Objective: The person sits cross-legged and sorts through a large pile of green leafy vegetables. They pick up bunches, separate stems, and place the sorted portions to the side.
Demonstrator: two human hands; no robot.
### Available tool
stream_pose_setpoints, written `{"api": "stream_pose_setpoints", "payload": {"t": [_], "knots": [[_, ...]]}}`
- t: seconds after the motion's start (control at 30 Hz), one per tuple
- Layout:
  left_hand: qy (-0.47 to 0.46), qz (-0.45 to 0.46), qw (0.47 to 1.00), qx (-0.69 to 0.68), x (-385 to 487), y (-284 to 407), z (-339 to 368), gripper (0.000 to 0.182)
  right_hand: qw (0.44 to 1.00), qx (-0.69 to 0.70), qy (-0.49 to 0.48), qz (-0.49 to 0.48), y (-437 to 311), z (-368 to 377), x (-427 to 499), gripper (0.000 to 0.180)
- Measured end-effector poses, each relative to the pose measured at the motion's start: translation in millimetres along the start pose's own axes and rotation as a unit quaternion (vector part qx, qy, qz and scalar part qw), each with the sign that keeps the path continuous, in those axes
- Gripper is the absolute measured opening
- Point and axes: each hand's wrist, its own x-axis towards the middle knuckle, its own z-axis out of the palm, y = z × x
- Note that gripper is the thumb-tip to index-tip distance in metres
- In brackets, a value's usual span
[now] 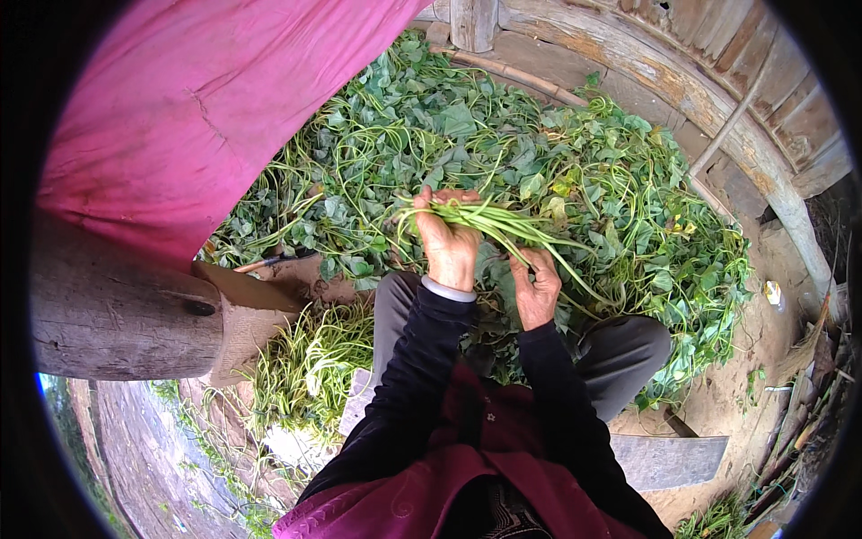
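Observation:
My left hand, with a pale bracelet at its wrist, is closed around a bundle of long green stems. The stems point to the right, and their cut or torn ends stick out past the thumb. Just to the right and a little lower, my right hand pinches a green stem between thumb and fingertips, close under the bundle. Under and beyond both hands spreads a wide heap of leafy green vines that look like sweet potato vines. By my left knee lies a pile of mostly leafless stems.
A pink cloth hangs at upper left above a thick wooden post on a stone base. A wooden beam and plank wall curve behind the heap. A bench board extends to my right; sticks lie beyond it.

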Motion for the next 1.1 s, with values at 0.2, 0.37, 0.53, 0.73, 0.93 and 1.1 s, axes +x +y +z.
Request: {"api": "stream_pose_setpoints", "payload": {"t": [0.2, 0.37, 0.53, 0.73, 0.93, 1.1], "knots": [[-0.011, 0.061, 0.997, 0.055, 10, 5, 14, 0.019, 0.987, 0.046, -0.139, 0.068, -10, -15, -8, 0.021], [-0.072, 0.091, 0.967, 0.227, -13, -13, 9, 0.024, 0.956, -0.281, -0.084, -0.009, 1, -5, 8, 0.017], [-0.098, -0.031, 0.964, 0.246, -26, -22, -10, 0.020, 0.913, -0.401, -0.073, 0.015, 40, -1, 11, 0.030], [-0.286, -0.058, 0.899, 0.327, -19, 25, 31, 0.033, 0.807, -0.499, -0.259, 0.182, 114, -51, -21, 0.033], [-0.369, -0.348, 0.827, 0.241, 8, 72, 83, 0.025, 0.840, -0.478, -0.174, 0.191, 104, -98, 13, 0.029], [-0.463, -0.426, 0.739, 0.242, 7, 71, 92, 0.022, 0.980, 0.058, -0.186, 0.045, 10, -88, 75, 0.024]]}}
